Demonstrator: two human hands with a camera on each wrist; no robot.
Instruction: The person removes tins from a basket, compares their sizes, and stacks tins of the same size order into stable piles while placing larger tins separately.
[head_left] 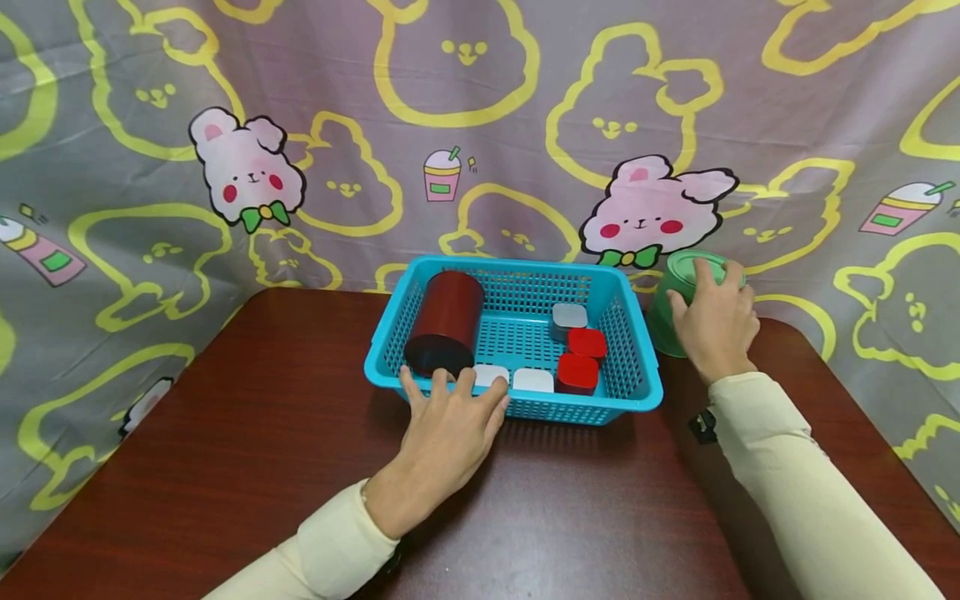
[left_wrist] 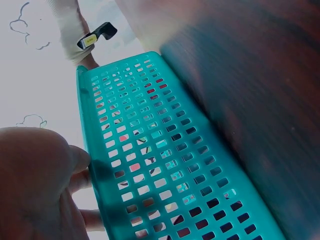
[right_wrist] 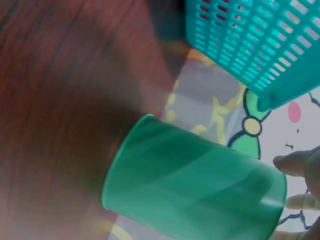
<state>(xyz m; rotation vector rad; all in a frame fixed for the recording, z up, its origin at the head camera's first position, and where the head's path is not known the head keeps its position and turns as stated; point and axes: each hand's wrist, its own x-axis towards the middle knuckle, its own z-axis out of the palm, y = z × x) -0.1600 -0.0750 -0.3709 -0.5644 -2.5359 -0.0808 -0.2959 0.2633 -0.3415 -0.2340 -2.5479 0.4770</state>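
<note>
Here, Blue Basket (head_left: 585, 402) and Green Cup (head_left: 666, 325) Sit Side by Side

The left hand (head_left: 448, 429) hooks its bent fingers over the basket's near rim. The right hand (head_left: 716, 321) grips the cup's top, thumb and fingers spread around it, just beside the basket's right end. Inside the basket, a dark red cylinder (head_left: 448, 315) lies left of red-topped blocks (head_left: 577, 371) and white-topped blocks (head_left: 533, 381).

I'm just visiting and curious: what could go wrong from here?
The dark red cylinder lies on its side, so it might roll if the left hand tilts the blue basket. The right hand holds the green container only near its top, so it might slip or tip.
</note>
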